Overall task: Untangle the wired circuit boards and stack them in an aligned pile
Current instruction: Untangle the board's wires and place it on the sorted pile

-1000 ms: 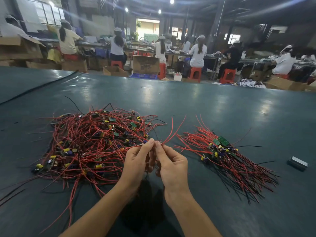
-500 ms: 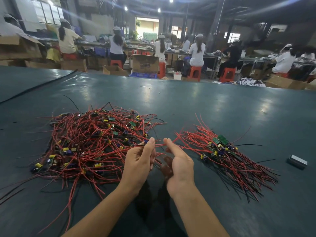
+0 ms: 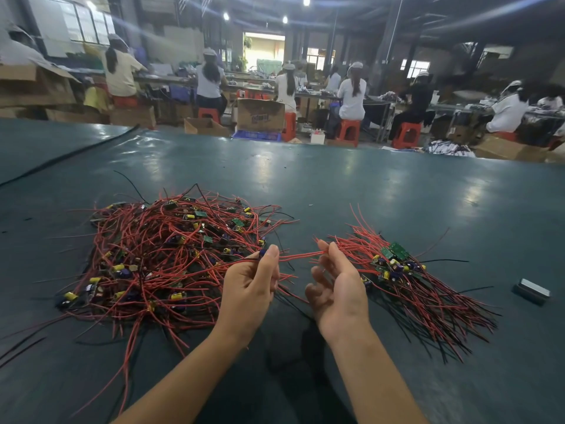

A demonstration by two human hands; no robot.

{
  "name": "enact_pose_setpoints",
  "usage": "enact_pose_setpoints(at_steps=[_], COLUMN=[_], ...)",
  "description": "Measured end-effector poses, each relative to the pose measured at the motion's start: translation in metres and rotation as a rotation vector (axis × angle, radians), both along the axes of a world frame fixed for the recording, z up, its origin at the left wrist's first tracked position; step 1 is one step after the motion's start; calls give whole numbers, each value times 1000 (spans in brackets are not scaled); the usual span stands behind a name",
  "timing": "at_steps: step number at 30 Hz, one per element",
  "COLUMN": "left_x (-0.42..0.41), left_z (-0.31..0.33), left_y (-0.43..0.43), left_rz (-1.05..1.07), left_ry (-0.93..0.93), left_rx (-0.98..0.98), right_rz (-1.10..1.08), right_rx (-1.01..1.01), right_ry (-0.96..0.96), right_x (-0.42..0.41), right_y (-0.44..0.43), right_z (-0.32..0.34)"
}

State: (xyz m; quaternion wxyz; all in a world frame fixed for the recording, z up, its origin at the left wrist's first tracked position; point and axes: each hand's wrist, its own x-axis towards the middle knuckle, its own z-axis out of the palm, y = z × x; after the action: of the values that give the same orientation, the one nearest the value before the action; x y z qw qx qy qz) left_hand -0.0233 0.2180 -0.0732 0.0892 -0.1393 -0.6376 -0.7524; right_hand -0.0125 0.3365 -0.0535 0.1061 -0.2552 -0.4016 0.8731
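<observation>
A big tangled heap of red-wired circuit boards (image 3: 165, 255) lies on the left of the dark green table (image 3: 367, 191). To the right sits a smaller sorted pile (image 3: 397, 264), its green boards together and its wires fanned toward me. My left hand (image 3: 249, 286) pinches one small board with a blue capacitor (image 3: 263, 251) at its fingertips. That board's red wires (image 3: 298, 256) stretch rightward to my right hand (image 3: 339, 289). The right hand is palm-up with relaxed, spread fingers, and the wires rest against its thumb.
A small grey rectangular block (image 3: 532, 291) lies at the far right of the table. A black cable (image 3: 76, 151) crosses the table's far left. Loose wire ends trail toward the near left edge. Beyond the table, seated people work among cardboard boxes and red stools.
My hands have drawn apart. The right hand slid rightward along the red wires and opened, while the left kept its pinch on the board beside the heap.
</observation>
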Motion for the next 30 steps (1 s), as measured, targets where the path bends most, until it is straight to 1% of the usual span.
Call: enact_pose_setpoints(at_steps=[5, 15, 20, 24, 30], left_x=[-2, -3, -2, -2, -4], left_z=[3, 4, 4, 3, 2], left_y=[-3, -4, -2, -3, -4], left_rz=[7, -9, -19, -17, -13], left_ry=[11, 17, 24, 39, 38], left_rx=[28, 17, 22, 15, 8], right_rz=[84, 18, -29, 1, 5], right_rx=[-1, -60, -40, -31, -97], right_ry=[36, 67, 84, 98, 131], right_x=[2, 2, 2, 2, 3], right_y=[3, 7, 6, 8, 8], right_z=[0, 4, 4, 3, 2])
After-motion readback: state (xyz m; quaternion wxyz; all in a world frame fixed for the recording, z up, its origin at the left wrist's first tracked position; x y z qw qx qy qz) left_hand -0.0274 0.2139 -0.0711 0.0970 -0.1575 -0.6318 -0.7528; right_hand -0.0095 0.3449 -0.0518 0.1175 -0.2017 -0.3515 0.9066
